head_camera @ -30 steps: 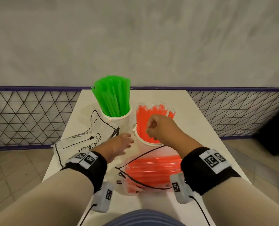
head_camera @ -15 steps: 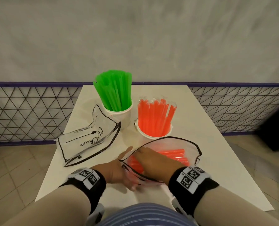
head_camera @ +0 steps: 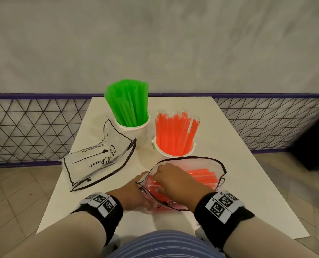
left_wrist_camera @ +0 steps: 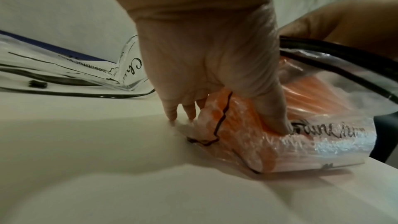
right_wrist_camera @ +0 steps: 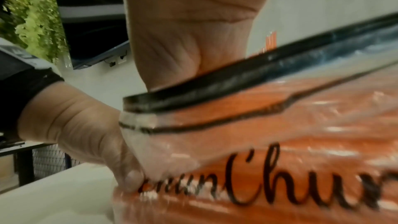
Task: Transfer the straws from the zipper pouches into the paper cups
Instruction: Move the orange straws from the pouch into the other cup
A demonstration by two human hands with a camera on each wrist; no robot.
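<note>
A clear zipper pouch (head_camera: 207,164) of orange straws (head_camera: 203,175) lies open near the table's front edge. My right hand (head_camera: 160,183) is inside its mouth, fingers curled down into the straws; in the right wrist view the black zipper rim (right_wrist_camera: 237,81) hides those fingers. My left hand (head_camera: 134,194) grips the pouch's left end, with the thumb (left_wrist_camera: 273,117) pressing the pouch (left_wrist_camera: 301,142) and its fingertips (left_wrist_camera: 172,113) on the table. Behind it, one paper cup (head_camera: 173,155) holds orange straws (head_camera: 175,133). Another paper cup (head_camera: 138,133) holds green straws (head_camera: 128,105).
An empty clear pouch (head_camera: 99,157) with black script lies flat at the left of the white table (head_camera: 238,164). A mesh fence (head_camera: 30,127) with a purple rail runs behind the table below a grey wall. Tiled floor shows on both sides.
My right hand came back from the orange cup and went into the pouch. My left hand moved from the table onto the pouch's left end, and the pouch mouth now stands open.
</note>
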